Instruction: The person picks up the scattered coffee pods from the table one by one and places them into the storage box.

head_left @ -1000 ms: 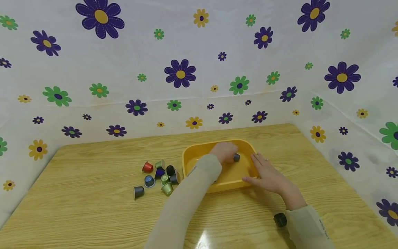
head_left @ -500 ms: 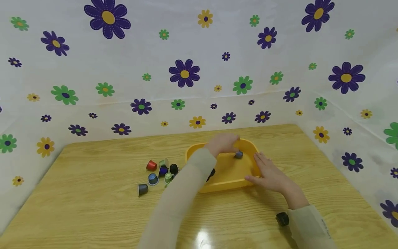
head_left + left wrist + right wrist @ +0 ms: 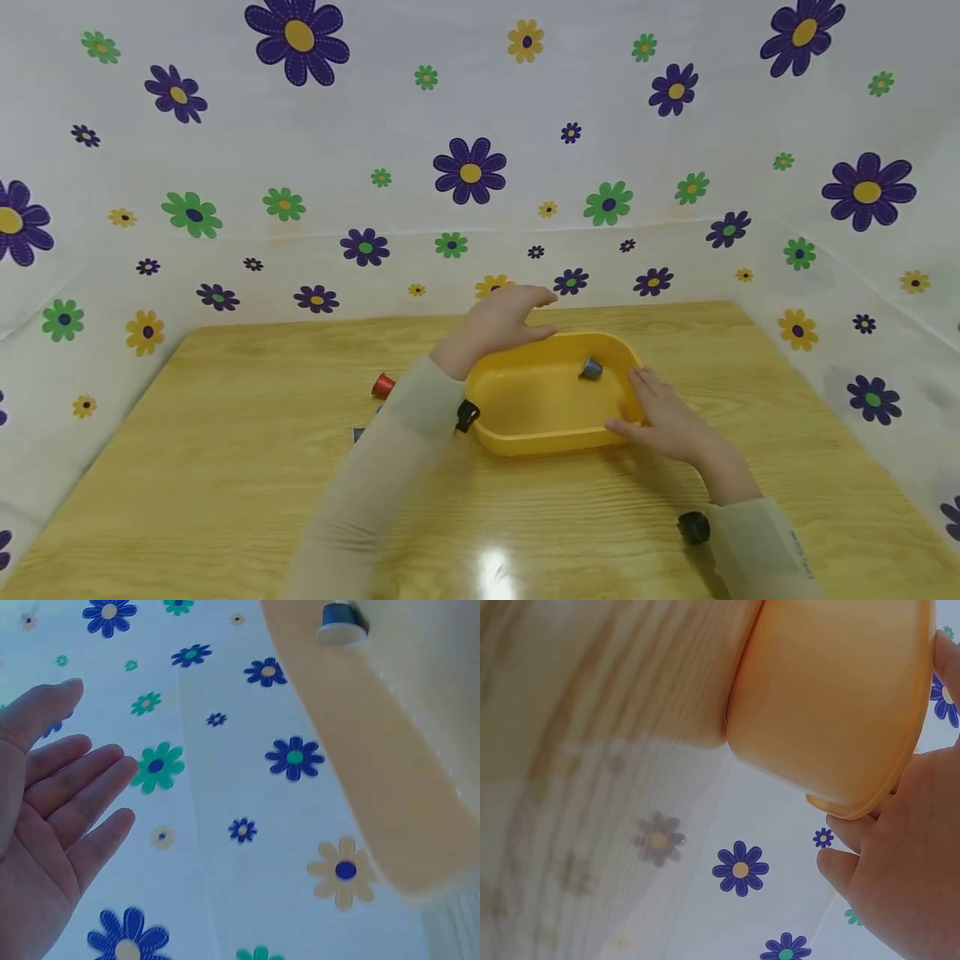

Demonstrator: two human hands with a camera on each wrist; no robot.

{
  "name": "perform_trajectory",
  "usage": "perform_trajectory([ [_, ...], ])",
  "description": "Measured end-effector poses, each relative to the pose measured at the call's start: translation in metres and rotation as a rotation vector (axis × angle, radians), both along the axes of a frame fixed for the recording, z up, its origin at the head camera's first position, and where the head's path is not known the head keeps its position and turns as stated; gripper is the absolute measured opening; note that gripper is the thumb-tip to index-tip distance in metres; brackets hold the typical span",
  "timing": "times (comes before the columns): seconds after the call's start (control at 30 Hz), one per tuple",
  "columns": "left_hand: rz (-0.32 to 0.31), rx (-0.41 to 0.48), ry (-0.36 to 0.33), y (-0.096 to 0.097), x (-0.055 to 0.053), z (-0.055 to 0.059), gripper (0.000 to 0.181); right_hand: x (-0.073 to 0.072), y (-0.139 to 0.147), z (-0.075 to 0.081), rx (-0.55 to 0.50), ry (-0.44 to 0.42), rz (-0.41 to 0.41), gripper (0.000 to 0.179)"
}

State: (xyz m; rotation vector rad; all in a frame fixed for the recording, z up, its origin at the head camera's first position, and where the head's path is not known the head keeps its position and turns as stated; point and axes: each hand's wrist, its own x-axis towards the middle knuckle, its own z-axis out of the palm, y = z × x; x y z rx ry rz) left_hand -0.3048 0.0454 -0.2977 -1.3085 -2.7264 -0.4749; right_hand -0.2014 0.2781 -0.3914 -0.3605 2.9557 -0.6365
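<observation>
One wood-grain table (image 3: 225,467), flowered white cloth (image 3: 405,125) behind, lies beneath left hand (image 3: 491,327) and right hand (image 3: 667,421), fingers (image 3: 90,793) unclenched.

White flower-printed cloth backdrop (image 3: 510,100), wood-grain table (image 3: 225,483), bright glare (image 3: 495,573) on top

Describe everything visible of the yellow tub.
The yellow tub is an open rounded rectangle with a lipped rim and plastic-looking walls. It sits upright on the wooden table, holding one dark bluish capsule near its far right corner. The right hand grips its right end; the left hand partly hides its far rim.
</observation>
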Motion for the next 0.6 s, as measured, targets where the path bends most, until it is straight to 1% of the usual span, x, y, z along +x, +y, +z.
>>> perform_trajectory([
  [0.1, 0.017, 0.004, 0.029, -0.020, 0.007, 0.002, 0.045, 0.000, 0.001, 0.000, -0.004, -0.005, 0.001, 0.085],
  [0.27, 0.039, 0.042, 0.048, -0.050, 0.021, -0.001, 0.045, 0.001, 0.002, 0.000, 0.000, -0.006, 0.003, 0.085],
  [0.4, 0.069, 0.066, 0.043, -0.071, 0.031, -0.007, 0.046, 0.001, 0.000, -0.001, -0.007, -0.017, -0.002, 0.086],
  [0.6, 0.109, 0.081, 0.056, -0.100, 0.041, -0.022, 0.044, 0.001, -0.003, 0.000, -0.011, -0.022, 0.011, 0.086],
])
